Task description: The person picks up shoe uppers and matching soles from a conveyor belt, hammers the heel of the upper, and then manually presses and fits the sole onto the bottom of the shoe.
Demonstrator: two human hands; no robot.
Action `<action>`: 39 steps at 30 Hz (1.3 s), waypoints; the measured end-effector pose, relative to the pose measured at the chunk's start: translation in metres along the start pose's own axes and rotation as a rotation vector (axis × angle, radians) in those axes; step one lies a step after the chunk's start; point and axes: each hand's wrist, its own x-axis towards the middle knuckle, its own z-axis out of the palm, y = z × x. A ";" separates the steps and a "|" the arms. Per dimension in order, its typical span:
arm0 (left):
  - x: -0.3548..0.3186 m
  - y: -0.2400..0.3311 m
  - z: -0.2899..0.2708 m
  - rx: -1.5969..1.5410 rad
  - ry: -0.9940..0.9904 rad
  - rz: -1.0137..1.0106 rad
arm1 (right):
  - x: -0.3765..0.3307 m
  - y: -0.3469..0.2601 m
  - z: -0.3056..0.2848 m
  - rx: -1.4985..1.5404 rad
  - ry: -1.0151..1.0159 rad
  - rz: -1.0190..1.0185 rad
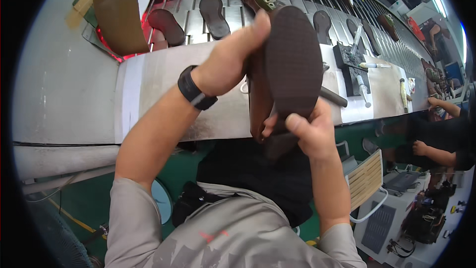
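Observation:
Upright in front of me is a brown leather shoe (259,104) with its dark, ribbed sole (293,59) turned toward the camera. My left hand (230,59) grips the upper along its left side, thumb up by the sole's edge and the other fingers hidden behind. Around the lower, narrower end my right hand (312,131) is closed, its thumb pressing on the sole and a fingertip showing at the leather. The lower end is partly blurred, so I cannot tell whether the sole is fixed along its whole edge. A dark bar-shaped handle (333,97) lies behind the shoe.
Loose soles (214,16) and a laced brown-green shoe (257,0) lie on the metal-barred conveyor beyond the worktable (188,54). A black holder (351,62) with tubes stands right of the shoe. Further right are a slatted chair (366,178) and another person's hand (420,148).

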 end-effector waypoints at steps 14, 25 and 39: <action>-0.012 -0.026 0.000 0.547 -0.184 0.167 | -0.001 0.017 -0.019 0.066 0.094 -0.051; -0.010 -0.038 -0.003 0.514 -0.188 0.284 | -0.006 0.020 -0.022 0.083 0.097 -0.050; -0.011 -0.037 0.004 0.389 -0.241 0.281 | -0.006 0.019 -0.025 0.067 0.103 -0.049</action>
